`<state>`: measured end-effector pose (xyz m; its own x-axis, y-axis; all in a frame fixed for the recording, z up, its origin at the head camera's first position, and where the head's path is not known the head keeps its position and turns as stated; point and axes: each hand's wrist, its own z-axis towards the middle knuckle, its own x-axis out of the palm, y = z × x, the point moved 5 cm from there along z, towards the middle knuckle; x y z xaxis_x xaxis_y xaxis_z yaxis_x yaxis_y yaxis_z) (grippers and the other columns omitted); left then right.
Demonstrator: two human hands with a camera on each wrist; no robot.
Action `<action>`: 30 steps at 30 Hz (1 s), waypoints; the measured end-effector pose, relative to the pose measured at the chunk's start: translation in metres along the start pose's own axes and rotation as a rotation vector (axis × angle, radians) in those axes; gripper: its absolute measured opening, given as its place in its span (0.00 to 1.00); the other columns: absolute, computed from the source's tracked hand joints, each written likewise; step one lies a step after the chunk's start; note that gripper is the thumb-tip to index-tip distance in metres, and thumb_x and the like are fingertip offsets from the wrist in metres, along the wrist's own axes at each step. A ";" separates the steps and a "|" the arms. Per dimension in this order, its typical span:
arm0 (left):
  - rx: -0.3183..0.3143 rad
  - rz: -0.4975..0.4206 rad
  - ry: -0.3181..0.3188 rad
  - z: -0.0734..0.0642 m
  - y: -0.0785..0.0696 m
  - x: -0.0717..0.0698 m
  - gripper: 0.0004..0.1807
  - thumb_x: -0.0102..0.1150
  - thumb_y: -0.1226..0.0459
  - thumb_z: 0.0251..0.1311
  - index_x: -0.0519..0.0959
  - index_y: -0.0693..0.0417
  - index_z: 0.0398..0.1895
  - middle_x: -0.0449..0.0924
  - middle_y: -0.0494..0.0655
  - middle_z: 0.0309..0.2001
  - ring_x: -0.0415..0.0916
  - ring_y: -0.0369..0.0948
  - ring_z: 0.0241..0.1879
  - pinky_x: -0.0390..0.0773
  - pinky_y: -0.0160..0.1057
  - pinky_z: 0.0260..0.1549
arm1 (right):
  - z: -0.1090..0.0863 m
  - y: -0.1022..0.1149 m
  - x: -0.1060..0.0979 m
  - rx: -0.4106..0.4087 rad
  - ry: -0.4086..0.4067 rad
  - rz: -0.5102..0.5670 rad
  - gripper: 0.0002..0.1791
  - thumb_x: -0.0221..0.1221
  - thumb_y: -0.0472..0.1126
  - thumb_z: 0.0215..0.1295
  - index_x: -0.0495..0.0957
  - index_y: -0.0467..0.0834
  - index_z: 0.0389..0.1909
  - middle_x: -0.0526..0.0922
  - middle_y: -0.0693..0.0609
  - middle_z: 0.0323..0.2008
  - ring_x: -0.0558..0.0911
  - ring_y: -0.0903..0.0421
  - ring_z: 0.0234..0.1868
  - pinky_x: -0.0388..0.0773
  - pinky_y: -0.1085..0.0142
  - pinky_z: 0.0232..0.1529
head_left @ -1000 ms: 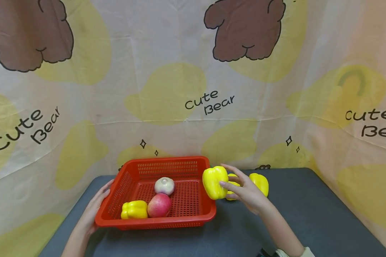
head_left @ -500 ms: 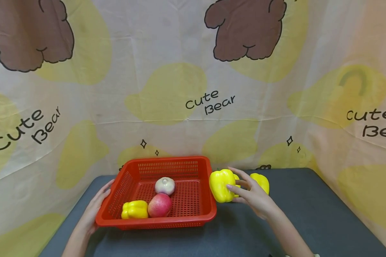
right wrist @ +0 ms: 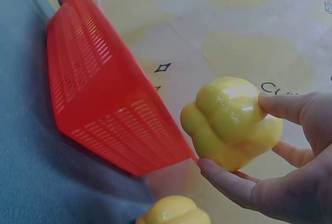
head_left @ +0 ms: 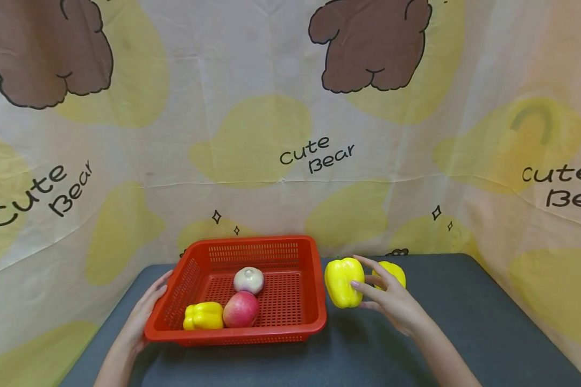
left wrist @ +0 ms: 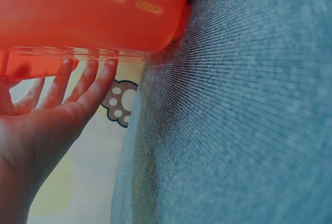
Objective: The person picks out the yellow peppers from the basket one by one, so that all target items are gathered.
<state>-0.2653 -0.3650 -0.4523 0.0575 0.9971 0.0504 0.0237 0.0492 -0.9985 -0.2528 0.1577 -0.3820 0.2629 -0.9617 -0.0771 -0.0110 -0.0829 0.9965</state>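
In the head view, my right hand (head_left: 392, 298) pinches a yellow bell pepper (head_left: 344, 283) between thumb and fingers, just outside the basket's right side. The right wrist view shows this bell pepper (right wrist: 231, 123) lifted, its lobed end facing the basket. My left hand (head_left: 142, 314) touches the left side of the red plastic basket (head_left: 314, 317); in the left wrist view its fingers (left wrist: 88, 81) lie fairly straight against the wall. The basket holds another yellow bell pepper (head_left: 203, 316), a pinkish-red round fruit (head_left: 241, 309) and a white-and-purple onion (head_left: 248, 280).
Behind my right hand, another yellow bell pepper (head_left: 394, 273) sits on the dark grey table (head_left: 465, 322), partly hidden. A printed cloth (head_left: 252, 134) with bears and lettering hangs behind the table.
My right hand has moved right and slightly down with the bell pepper, away from the basket's rim. A bell pepper behind it has become hidden. The left hand and basket stay put.
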 end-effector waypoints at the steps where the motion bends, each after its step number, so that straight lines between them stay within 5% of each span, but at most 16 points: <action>1: 0.000 0.001 0.000 0.000 0.000 0.000 0.34 0.36 0.49 0.86 0.43 0.44 0.86 0.77 0.17 0.56 0.82 0.30 0.54 0.87 0.40 0.49 | 0.000 -0.001 -0.001 0.001 -0.002 -0.002 0.40 0.64 0.42 0.75 0.58 0.48 0.82 0.66 0.29 0.69 0.83 0.45 0.56 0.85 0.51 0.56; 30: -0.008 0.002 -0.015 -0.002 0.000 0.001 0.33 0.37 0.48 0.86 0.44 0.41 0.87 0.77 0.17 0.56 0.82 0.30 0.53 0.87 0.41 0.49 | -0.012 -0.030 -0.016 0.066 -0.044 -0.014 0.41 0.64 0.42 0.75 0.55 0.45 0.83 0.62 0.28 0.74 0.77 0.42 0.65 0.85 0.49 0.56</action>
<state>-0.2637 -0.3644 -0.4521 0.0423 0.9979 0.0485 0.0317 0.0472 -0.9984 -0.2450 0.1792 -0.4104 0.2204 -0.9709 -0.0938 -0.0719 -0.1121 0.9911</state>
